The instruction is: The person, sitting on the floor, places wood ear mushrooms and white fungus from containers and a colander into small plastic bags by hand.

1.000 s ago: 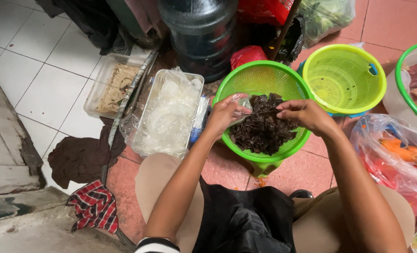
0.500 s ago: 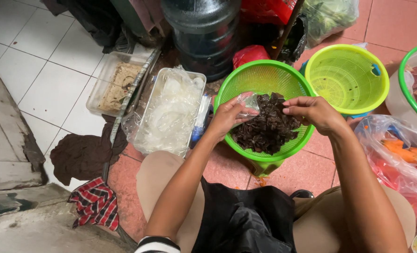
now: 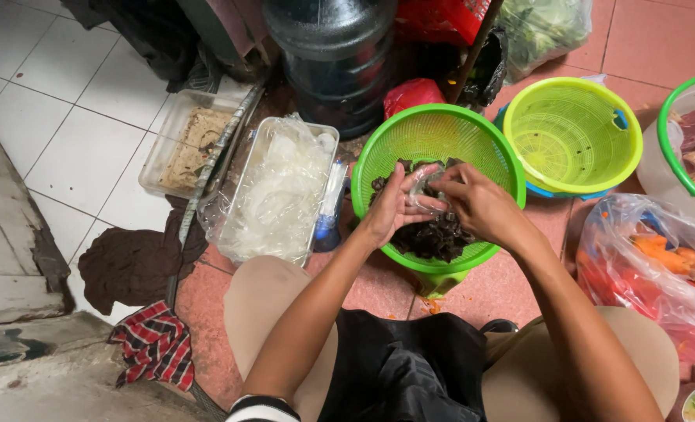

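Left hand [image 3: 390, 209] and right hand [image 3: 484, 207] meet over green colander [image 3: 386, 160], fingers of both pinched on small clear plastic bag [image 3: 424, 186] held just above dark mushrooms [image 3: 441, 234] inside. Clear tray of plastic bags [image 3: 281, 191] just left. Yellow-green colander [image 3: 570, 137] right. Water jug [image 3: 335, 59] beyond.

One head-worn camera looks steeply down from close above the person's lap onto the tiled floor [image 3: 66, 133].
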